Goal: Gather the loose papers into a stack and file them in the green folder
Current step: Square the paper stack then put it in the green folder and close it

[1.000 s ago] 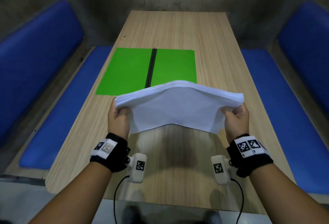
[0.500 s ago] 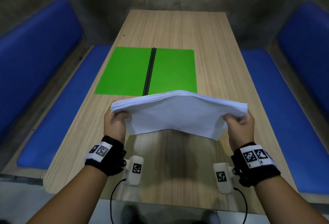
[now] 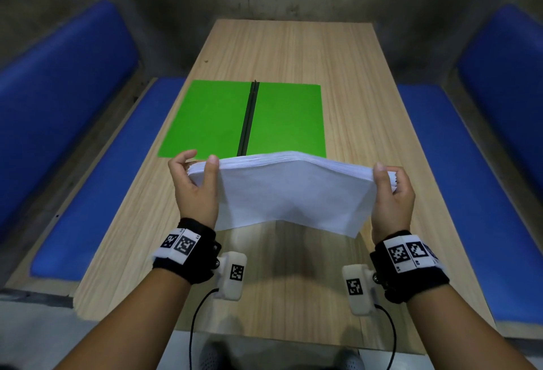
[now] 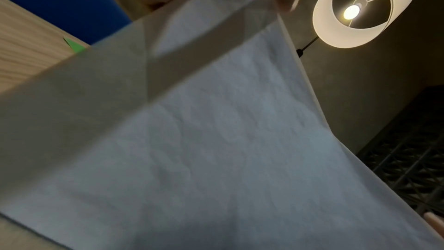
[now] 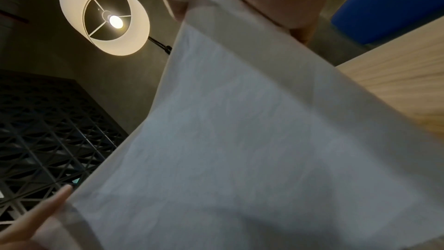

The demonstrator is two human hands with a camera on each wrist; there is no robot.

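A thick stack of white papers [image 3: 291,190] is held upright above the wooden table [image 3: 367,99], its top edge arched and its lower edge just off the wood. My left hand [image 3: 195,184] holds the stack's left end with the thumb laid on the near face. My right hand [image 3: 392,193] grips the right end, thumb on the near face. The green folder [image 3: 211,120] lies open flat just beyond the stack, a black spine [image 3: 249,117] down its middle. Both wrist views are filled by the paper [image 4: 216,149] [image 5: 240,149].
Blue bench seats [image 3: 97,181] [image 3: 461,181] run along both long sides of the table, with blue backrests behind them. A grey wall stands at the table's far end. A lit lamp [image 4: 355,7] hangs overhead.
The stack has dropped lower toward the table and turned more upright. Both hands have shifted their hold, the left hand's thumb and fingers now more extended along the stack's end.
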